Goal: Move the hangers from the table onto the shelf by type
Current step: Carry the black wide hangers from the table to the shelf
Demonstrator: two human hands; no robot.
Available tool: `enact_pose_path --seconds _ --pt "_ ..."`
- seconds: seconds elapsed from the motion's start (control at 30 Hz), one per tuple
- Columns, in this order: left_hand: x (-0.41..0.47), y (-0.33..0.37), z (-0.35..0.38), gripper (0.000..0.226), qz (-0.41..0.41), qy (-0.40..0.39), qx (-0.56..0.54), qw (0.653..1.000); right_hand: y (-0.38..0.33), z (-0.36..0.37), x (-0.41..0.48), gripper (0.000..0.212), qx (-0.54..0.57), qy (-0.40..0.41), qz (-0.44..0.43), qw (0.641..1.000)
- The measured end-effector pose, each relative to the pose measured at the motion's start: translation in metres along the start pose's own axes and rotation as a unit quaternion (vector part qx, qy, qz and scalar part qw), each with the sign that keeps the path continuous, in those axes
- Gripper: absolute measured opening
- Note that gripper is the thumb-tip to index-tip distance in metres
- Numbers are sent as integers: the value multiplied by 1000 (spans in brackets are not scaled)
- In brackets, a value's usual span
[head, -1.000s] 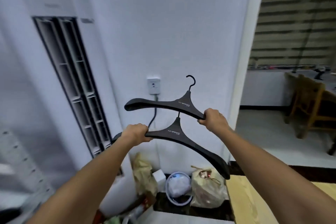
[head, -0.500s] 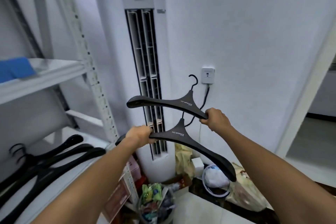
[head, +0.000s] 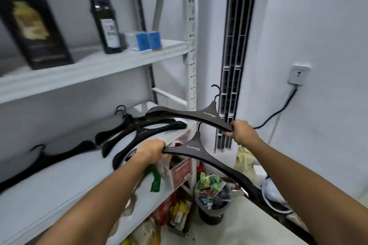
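Beside a white shelf (head: 83, 175), both hands grip dark hangers.

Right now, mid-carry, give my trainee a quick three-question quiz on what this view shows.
1. True or false: each hand holds its own dark hanger.
2. Where do the hangers already put away lie? A) upper shelf B) lower shelf C) floor
3. Fill in: the tall black box stands on the ____ shelf.

Key
1. True: the left hand grips the nearer hanger by one arm, and the right hand grips the farther hanger.
2. B: the black hangers lie on the lower shelf.
3. Upper: the black box is on the upper shelf.
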State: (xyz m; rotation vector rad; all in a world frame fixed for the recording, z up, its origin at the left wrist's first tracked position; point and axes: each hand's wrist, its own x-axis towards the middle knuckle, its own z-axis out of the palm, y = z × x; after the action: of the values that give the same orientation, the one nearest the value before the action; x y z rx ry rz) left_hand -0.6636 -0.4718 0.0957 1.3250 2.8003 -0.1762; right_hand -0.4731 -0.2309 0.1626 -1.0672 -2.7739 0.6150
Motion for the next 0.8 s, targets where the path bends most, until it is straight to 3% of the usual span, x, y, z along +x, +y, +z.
enact_pose_path --seconds 0.33,0.53,0.8 --pt "-122 -105 27 50 -163 -18 -23 986 -119 79 -24 20 -7 -82 -123 989" --pt "-184 -142 37 37 -249 -38 -38 967 -182 101 -17 26 -8 -107 -184 977" --pt "-244 -180 49 38 -368 -57 -33 927 -242 129 -7 38 17 -141 -233 962"
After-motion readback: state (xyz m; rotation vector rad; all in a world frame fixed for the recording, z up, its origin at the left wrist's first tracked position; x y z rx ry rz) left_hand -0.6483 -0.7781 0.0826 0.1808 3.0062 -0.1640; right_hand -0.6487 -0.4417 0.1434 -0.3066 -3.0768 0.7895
